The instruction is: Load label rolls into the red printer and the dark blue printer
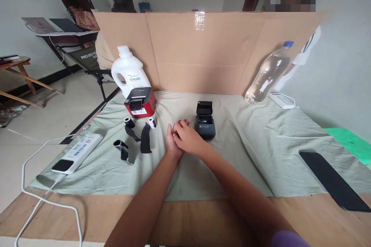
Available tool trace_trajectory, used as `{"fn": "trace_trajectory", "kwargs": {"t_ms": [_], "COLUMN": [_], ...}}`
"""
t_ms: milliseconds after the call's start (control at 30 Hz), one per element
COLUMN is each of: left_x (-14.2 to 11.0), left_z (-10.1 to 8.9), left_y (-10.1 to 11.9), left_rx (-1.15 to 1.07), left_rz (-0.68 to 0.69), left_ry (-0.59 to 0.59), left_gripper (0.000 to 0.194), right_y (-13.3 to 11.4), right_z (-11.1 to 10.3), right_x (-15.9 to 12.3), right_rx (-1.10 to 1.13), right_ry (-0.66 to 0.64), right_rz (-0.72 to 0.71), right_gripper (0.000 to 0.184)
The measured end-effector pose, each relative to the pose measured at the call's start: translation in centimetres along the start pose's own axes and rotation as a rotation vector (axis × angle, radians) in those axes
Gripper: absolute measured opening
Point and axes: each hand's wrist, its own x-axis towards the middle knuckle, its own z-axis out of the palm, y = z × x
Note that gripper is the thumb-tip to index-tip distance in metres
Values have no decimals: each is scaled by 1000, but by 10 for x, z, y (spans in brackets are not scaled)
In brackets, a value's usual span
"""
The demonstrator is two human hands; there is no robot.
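Observation:
My left hand (pixel 171 146) is turned palm up, with its thumb raised and its fingers stretched out. Across that palm lies my right hand (pixel 189 139), fingers loosely bent and slightly apart. No object shows in either hand, though the space between them is partly hidden. Just right of my hands stands a small black label printer (pixel 205 126) with its lid (pixel 204 107) raised. To their left are a black-and-white roll (pixel 151 122) with a dark strip (pixel 145 139) trailing from it, a second roll (pixel 129 122) and a third black roll (pixel 121 148).
A red-and-black printer (pixel 146 104) stands before a white detergent bottle (pixel 131 71). A water bottle (pixel 269 73) leans on the cardboard screen (pixel 199 54). A corded power bank (pixel 78 152) lies left, another white device (pixel 281 100) back right, a black phone (pixel 333 179) right. People are behind the screen.

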Motion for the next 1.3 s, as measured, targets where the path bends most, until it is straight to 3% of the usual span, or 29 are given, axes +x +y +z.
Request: {"fn": "trace_trajectory", "kwargs": {"t_ms": [133, 267, 400, 533, 800, 1067, 1300], "left_x": [-4, -8, -13, -17, -15, -16, -21], "left_z": [6, 15, 16, 17, 16, 14, 18], "left_y": [0, -8, -16, -20, -25, -28, -29], "left_rx": [26, 192, 423, 577, 692, 777, 1142], "left_rz": [-22, 30, 12, -44, -58, -82, 120], "left_ry": [-17, -55, -170, -312, -358, -381, -312], "left_gripper": [60, 63, 84, 98, 88, 85, 63], "right_y": [21, 65, 107, 129, 134, 126, 129], "right_z": [-22, -51, -64, -59, -43, -28, -21], "right_x": [2, 8, 9, 10, 18, 21, 23], "right_rx": [227, 506, 503, 392, 353, 208, 266], "right_ry": [-66, 121, 246, 274, 297, 221, 280], "right_rz": [-76, 30, 180, 300, 309, 281, 347], "right_gripper": [21, 10, 13, 12, 13, 16, 16]}}
